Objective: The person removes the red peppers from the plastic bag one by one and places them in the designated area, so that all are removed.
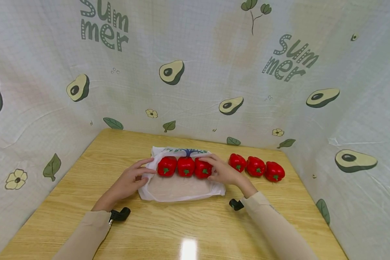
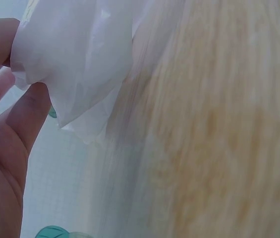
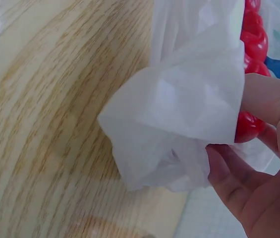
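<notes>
In the head view, a white plastic bag with a printed tree lies on the table. Three red bell peppers stand in a row on it: a left one, a middle one and a right one. My right hand grips the right pepper, fingers over its top and thumb at its near side. At the bag's left edge my left hand has its fingers spread and touches the plastic. The left wrist view shows the bag partly hiding those fingertips.
Right of the bag, three more red bell peppers sit in a row on the wooden table. A white cloth printed with avocados hangs behind the table and along both sides.
</notes>
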`<state>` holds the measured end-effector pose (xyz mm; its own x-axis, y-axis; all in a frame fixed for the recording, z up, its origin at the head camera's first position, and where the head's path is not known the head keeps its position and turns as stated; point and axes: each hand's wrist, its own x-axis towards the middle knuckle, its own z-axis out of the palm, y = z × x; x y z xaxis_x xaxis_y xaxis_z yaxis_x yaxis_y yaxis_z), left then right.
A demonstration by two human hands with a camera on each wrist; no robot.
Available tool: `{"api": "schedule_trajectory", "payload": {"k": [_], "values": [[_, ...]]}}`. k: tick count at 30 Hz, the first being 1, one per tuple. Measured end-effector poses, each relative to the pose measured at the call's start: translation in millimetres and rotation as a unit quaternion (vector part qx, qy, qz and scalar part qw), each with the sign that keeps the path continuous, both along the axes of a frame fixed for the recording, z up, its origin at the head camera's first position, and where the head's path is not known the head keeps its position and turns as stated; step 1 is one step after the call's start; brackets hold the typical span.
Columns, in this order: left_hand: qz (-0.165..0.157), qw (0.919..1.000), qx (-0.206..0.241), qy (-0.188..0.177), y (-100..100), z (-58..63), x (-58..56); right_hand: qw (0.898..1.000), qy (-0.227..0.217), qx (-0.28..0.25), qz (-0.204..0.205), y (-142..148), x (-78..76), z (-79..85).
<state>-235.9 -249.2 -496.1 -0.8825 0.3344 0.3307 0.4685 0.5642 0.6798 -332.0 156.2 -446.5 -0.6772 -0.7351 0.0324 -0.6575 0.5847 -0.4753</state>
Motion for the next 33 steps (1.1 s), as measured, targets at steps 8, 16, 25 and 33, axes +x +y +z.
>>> {"api": "schedule_trajectory", "payload": {"k": [8, 16, 25, 33], "values": [[-0.003, 1.0000, 0.004, 0.002, -0.4, -0.7, -0.5, 1.000, 0.001, -0.008, -0.013, 1.7, -1.4, -3.4], [-0.002, 1.0000, 0.007, 0.000, -0.7, -0.5, -0.2, 0.999, -0.006, -0.032, -0.025, 0.8, -2.7, -4.2], [0.000, 1.0000, 0.006, 0.003, -0.9, -2.0, -0.9, 0.999, 0.007, -0.028, -0.045, -2.3, -4.1, -7.0], [0.003, 1.0000, 0.002, 0.003, -0.2, -2.2, -1.1, 0.997, 0.008, -0.040, -0.068, -3.5, -3.7, -9.5]]}}
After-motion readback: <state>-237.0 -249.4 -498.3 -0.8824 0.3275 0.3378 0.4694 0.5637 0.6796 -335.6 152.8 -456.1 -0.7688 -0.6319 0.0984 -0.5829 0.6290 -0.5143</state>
